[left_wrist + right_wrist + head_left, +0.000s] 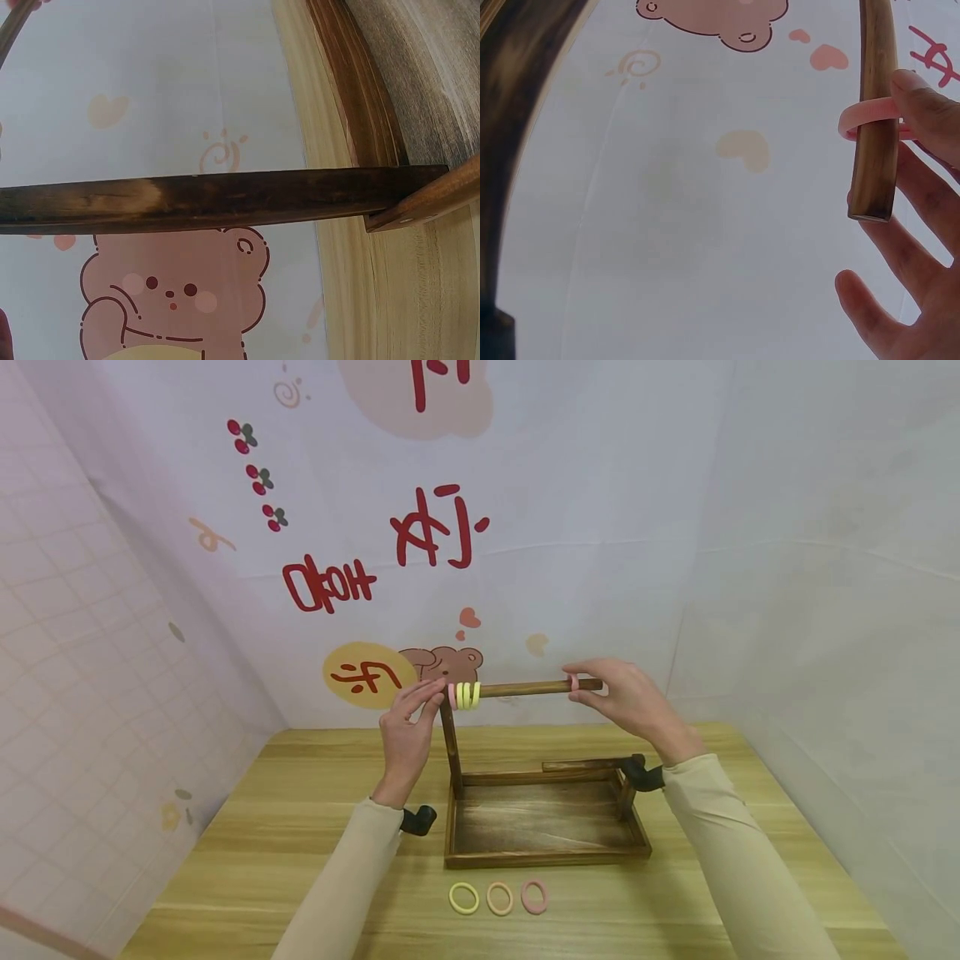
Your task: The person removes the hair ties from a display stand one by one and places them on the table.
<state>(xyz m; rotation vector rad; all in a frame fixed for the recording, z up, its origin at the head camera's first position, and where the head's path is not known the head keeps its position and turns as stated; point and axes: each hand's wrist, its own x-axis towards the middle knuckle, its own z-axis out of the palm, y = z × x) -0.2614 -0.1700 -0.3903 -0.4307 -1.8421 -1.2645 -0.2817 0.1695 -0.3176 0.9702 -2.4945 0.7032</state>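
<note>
My right hand (pixel 626 697) pinches a pink hair tie (pixel 870 112) between thumb and fingers. The tie encircles the wooden bar (pixel 525 689) close to its free right end, seen also in the right wrist view. My left hand (pixel 408 735) holds the upper left corner of the wooden stand (pixel 450 743), where bar and upright meet; its grip is partly hidden. Beside those fingertips, yellow hair ties (pixel 468 696) and a pink one hang bunched on the bar. In the left wrist view the upright (pixel 225 201) crosses the picture, with only slivers of fingers at the edge.
The stand's shallow tray base (pixel 547 860) rests on the wooden table (pixel 300 827). A lower, shorter bar (pixel 581 766) rises over its right side. In front lie a yellow hair tie (pixel 464 898), an orange one (pixel 499 899) and a pink one (pixel 535 897). A printed cloth hangs behind.
</note>
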